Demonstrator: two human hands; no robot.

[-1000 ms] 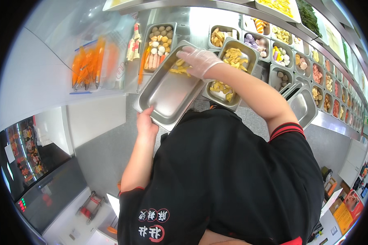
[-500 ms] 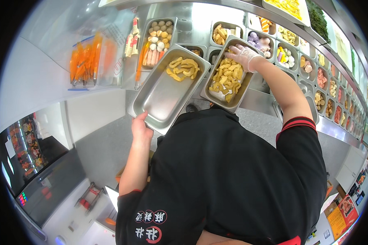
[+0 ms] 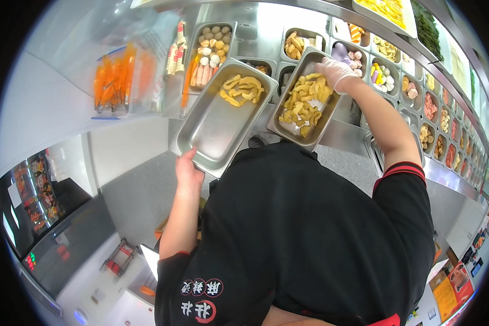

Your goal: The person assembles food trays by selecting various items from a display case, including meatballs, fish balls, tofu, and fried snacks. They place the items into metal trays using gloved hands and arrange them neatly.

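Note:
My bare left hand (image 3: 188, 168) grips the near left rim of a deep steel pan (image 3: 212, 127), which is tilted. A small heap of curved yellow food strips (image 3: 242, 89) lies at that pan's far end. To its right stands a second steel pan (image 3: 316, 133) with many more yellow food strips (image 3: 304, 106) and bare metal at both ends. My right hand (image 3: 336, 73), in a clear glove, reaches over this pan's right rim. Its fingers curl against the strips at the far right, partly hiding what they hold.
A pan of balls and sausages (image 3: 209, 51) stands at the far left, near a bag of orange packets (image 3: 114, 81). Several small food pans, one with purple and pink pieces (image 3: 348, 57), line the counter to the right. A steel shelf edge (image 3: 331, 19) runs above the far side.
My right hand has shifted slightly right, toward the pan's rim. The strips have bunched to the right, baring metal at the far end. My left hand and its pan stay put.

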